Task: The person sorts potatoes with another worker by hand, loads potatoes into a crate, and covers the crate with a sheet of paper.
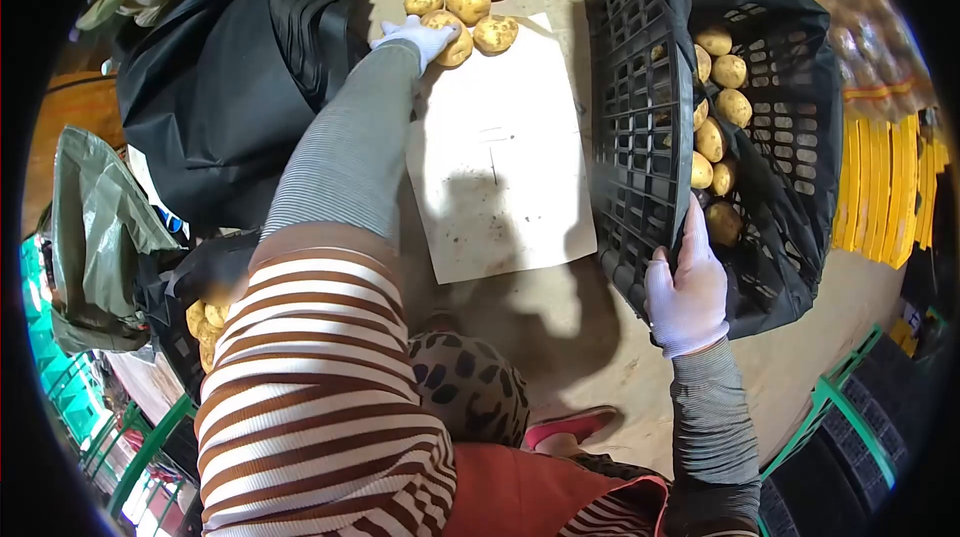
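My left hand (418, 37), in a white glove, reaches forward onto a potato (452, 45) at the near left of a small group of potatoes (468, 4) on the floor. Its fingers are bent round that potato's left side. My right hand (690, 289), also gloved, holds the lower edge of a black plastic crate (640, 137), thumb raised and fingers along the rim. The crate is tilted, with a black liner inside. Several potatoes (733, 107) lie in it against the liner.
A white sheet (505, 157) lies on the floor between my arms. Black bags (240, 87) are piled at the left, beside a green sack (100, 237). Yellow crates (880, 192) and a net bag (875, 47) stand at the right. Green metal frames show at both lower sides.
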Motion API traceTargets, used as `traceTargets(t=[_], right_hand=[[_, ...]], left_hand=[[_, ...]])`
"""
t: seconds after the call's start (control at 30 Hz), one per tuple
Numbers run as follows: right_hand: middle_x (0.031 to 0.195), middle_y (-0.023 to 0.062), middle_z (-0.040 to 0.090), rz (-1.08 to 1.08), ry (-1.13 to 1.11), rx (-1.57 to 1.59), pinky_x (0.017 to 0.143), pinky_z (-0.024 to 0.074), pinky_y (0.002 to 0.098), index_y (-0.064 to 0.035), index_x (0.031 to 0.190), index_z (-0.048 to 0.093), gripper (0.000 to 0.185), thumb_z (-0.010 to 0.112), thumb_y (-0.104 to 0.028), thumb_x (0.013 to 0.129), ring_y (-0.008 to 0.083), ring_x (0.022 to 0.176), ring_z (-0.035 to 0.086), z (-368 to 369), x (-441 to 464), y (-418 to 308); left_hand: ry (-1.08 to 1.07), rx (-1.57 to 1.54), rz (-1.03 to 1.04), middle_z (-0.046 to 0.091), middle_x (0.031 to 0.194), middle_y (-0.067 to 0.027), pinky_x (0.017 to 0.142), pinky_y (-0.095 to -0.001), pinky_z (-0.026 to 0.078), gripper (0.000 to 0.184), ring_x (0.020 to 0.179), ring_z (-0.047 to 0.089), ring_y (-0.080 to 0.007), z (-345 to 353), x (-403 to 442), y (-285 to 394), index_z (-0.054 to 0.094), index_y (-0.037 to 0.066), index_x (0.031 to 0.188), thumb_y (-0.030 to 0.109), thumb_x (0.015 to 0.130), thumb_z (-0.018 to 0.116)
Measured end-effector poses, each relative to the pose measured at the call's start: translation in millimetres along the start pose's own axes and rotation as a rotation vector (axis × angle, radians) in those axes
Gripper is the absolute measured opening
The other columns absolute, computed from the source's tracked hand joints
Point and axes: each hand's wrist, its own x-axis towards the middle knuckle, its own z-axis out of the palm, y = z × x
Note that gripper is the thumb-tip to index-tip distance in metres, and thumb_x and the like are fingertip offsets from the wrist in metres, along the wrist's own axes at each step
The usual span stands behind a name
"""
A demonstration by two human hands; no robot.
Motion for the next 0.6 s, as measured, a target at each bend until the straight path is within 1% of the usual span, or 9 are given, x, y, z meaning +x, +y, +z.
traceTargets(t=[0.07, 0.1, 0.2, 0.3, 0.4, 0.43, 0.47, 0.53, 0.6], right_hand=[[0.115, 0.0297, 0.061, 0.023, -0.003, 0.011, 0.080, 0.0538, 0.0428, 0.0028, 0.147, 0.028, 0.070, 0.054, -0.002, 0.082, 0.0432, 0.096, 0.065, -1, 0, 0], [0.116, 0.0295, 0.061, 0.048, -0.011, 0.017, 0.081, 0.0537, 0.0428, 0.0027, 0.147, 0.028, 0.070, 0.055, -0.002, 0.082, 0.0434, 0.097, 0.064, -1, -1, -2], [0.117, 0.0282, 0.061, 0.046, 0.003, 0.002, 0.083, 0.0533, 0.0430, 0.0022, 0.147, 0.028, 0.071, 0.055, -0.003, 0.082, 0.0443, 0.099, 0.064, 5, -5, 0], [0.118, 0.0269, 0.062, 0.002, 0.035, -0.031, 0.084, 0.0529, 0.0435, 0.0014, 0.147, 0.029, 0.071, 0.056, -0.003, 0.082, 0.0451, 0.100, 0.063, 10, -6, 9], [0.117, 0.0265, 0.062, -0.006, 0.045, -0.032, 0.084, 0.0527, 0.0441, 0.0001, 0.147, 0.029, 0.071, 0.056, -0.003, 0.081, 0.0450, 0.099, 0.063, 9, -5, 4], [0.117, 0.0266, 0.062, -0.001, 0.046, -0.026, 0.084, 0.0526, 0.0444, -0.0003, 0.147, 0.029, 0.071, 0.056, -0.003, 0.081, 0.0449, 0.099, 0.063, 8, -5, 3], [0.116, 0.0265, 0.062, 0.012, 0.042, -0.027, 0.084, 0.0525, 0.0446, -0.0007, 0.147, 0.029, 0.071, 0.056, -0.003, 0.081, 0.0446, 0.099, 0.063, 6, -4, 2], [0.116, 0.0262, 0.062, 0.051, 0.025, -0.023, 0.084, 0.0523, 0.0451, -0.0014, 0.148, 0.029, 0.072, 0.055, -0.003, 0.081, 0.0441, 0.098, 0.063, 6, -5, -1], [0.115, 0.0255, 0.063, 0.047, 0.027, -0.010, 0.083, 0.0525, 0.0452, -0.0023, 0.148, 0.029, 0.073, 0.055, -0.004, 0.081, 0.0433, 0.096, 0.064, 7, -6, -1]], left_hand=[[-0.020, 0.086, 0.119, 0.015, 0.156, -0.0304, 0.116, -0.0424, 0.026, 0.111, 0.142, 0.029, -0.0402, -3, -1, -6, 0.032, 0.007, 0.151, 0.079, 0.071, 0.059], [-0.078, 0.116, 0.129, 0.023, 0.153, -0.0323, 0.114, -0.0417, 0.029, 0.115, 0.140, 0.033, -0.0395, 0, -7, -3, 0.034, -0.001, 0.147, 0.077, 0.069, 0.064], [-0.202, 0.127, 0.157, 0.035, 0.148, -0.0278, 0.111, -0.0434, 0.033, 0.107, 0.136, 0.039, -0.0370, 6, -34, 16, 0.040, 0.005, 0.146, 0.077, 0.070, 0.062], [-0.229, 0.048, 0.030, 0.041, 0.147, -0.0193, 0.107, -0.0436, 0.038, 0.097, 0.136, 0.039, -0.0324, 14, -36, 40, 0.045, 0.009, 0.144, 0.074, 0.073, 0.058], [-0.225, 0.163, 0.117, 0.053, 0.138, -0.0103, 0.105, -0.0450, 0.030, 0.081, 0.134, 0.038, -0.0275, 12, -41, 36, 0.057, 0.017, 0.135, 0.070, 0.074, 0.058], [-0.122, 0.223, 0.245, 0.053, 0.136, -0.0122, 0.103, -0.0423, 0.030, 0.082, 0.130, 0.039, -0.0252, 25, -42, 29, 0.058, 0.014, 0.133, 0.066, 0.071, 0.063], [-0.158, 0.205, 0.246, 0.038, 0.147, -0.0192, 0.109, -0.0480, 0.035, 0.096, 0.133, 0.036, -0.0390, 18, -70, 29, 0.052, 0.008, 0.138, 0.068, 0.064, 0.069], [-0.151, 0.182, 0.285, 0.031, 0.149, -0.0206, 0.111, -0.0502, 0.032, 0.098, 0.134, 0.031, -0.0460, 56, -78, 19, 0.052, 0.009, 0.137, 0.068, 0.061, 0.071], [-0.110, 0.167, 0.262, 0.027, 0.150, -0.0222, 0.112, -0.0497, 0.031, 0.098, 0.134, 0.029, -0.0477, 65, -97, 20, 0.053, 0.007, 0.136, 0.067, 0.061, 0.072]])
